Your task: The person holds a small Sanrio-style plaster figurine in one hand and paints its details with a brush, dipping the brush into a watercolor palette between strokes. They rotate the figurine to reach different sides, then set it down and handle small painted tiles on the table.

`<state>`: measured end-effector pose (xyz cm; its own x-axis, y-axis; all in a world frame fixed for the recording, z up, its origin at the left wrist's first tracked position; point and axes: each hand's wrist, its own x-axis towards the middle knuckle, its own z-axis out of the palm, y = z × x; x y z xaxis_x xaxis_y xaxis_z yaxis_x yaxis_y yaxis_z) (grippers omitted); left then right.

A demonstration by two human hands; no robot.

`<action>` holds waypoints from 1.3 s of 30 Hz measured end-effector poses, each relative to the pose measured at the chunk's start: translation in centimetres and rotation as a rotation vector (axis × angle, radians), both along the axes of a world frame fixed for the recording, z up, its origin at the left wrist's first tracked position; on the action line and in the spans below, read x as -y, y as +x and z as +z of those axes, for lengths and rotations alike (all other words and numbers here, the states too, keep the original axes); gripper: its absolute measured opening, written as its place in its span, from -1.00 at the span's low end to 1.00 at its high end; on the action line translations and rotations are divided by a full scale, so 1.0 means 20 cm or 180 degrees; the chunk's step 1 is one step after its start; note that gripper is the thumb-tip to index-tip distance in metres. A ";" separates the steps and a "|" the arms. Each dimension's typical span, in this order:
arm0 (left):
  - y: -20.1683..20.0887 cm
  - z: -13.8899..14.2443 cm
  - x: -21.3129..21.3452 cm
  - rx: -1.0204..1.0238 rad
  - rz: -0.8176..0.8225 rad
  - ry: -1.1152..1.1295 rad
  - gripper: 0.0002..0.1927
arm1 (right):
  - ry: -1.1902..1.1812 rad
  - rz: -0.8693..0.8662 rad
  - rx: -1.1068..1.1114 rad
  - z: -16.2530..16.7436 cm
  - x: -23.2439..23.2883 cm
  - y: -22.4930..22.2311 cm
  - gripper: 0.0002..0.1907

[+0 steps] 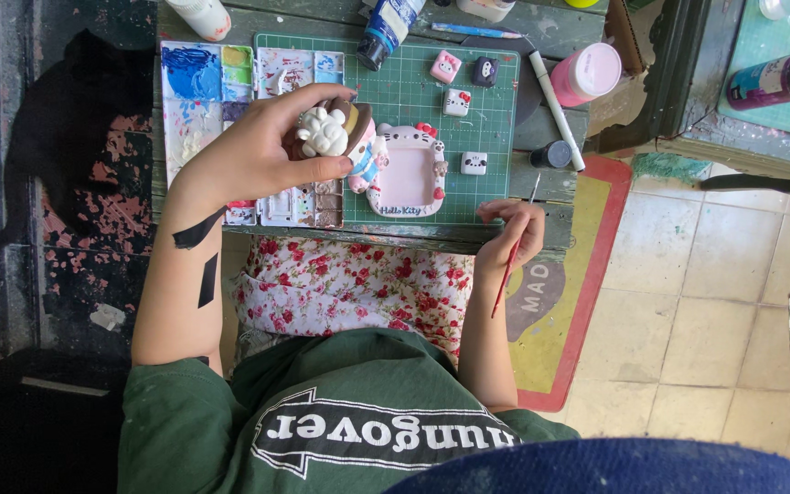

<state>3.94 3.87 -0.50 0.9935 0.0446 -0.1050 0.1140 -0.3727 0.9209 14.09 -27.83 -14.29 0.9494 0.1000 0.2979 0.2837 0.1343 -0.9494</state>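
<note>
My left hand is raised over the small table and grips a little plaster figurine with a white curly front, a brown hat and pink and blue painted parts. My right hand rests at the table's near edge, pinching a thin paintbrush with a red handle, its tip pointing up toward the green cutting mat. Just right of the figurine, a pink cat-shaped picture frame lies on the mat. Paint palettes sit under and beside my left hand.
Several small square painted charms lie on the mat. A pink jar, a white marker, a small black pot and a paint bottle stand at the back and right. A floral cloth covers my lap.
</note>
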 end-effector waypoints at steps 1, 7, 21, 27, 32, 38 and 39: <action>0.00 0.00 0.01 0.0015 -0.0007 -0.0040 -0.22 | 0.0001 0.0015 -0.0003 -0.01 0.00 0.00 -0.68; 0.00 0.01 0.02 -0.0038 0.0042 -0.0064 -0.21 | 0.0097 0.0055 -0.0128 0.00 0.02 -0.01 -0.69; 0.10 -0.04 -0.19 0.0131 0.0018 0.0594 -0.23 | -0.0129 0.0296 -0.0179 0.04 0.00 -0.03 -0.72; 0.23 -0.05 -0.35 0.0731 -0.0176 0.1051 -0.27 | -0.0336 0.0277 -0.0140 0.09 -0.03 -0.04 -0.71; 0.42 -0.02 -0.46 0.0893 -0.0298 0.1480 -0.39 | -0.0515 0.0144 -0.0079 0.12 -0.07 -0.07 -0.72; 0.55 0.00 -0.51 0.0585 -0.0161 0.1835 -0.23 | -0.0565 0.0062 0.0089 0.12 -0.10 -0.13 -0.75; 0.55 0.00 -0.50 0.0561 -0.0157 0.1824 -0.23 | -0.0624 0.0041 0.0122 0.12 -0.09 -0.14 -0.75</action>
<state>15.02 13.95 -0.54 0.9961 -0.0011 0.0887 -0.0521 -0.8163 0.5753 11.30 -25.99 -11.81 0.9360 0.1717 0.3073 0.3195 -0.0483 -0.9463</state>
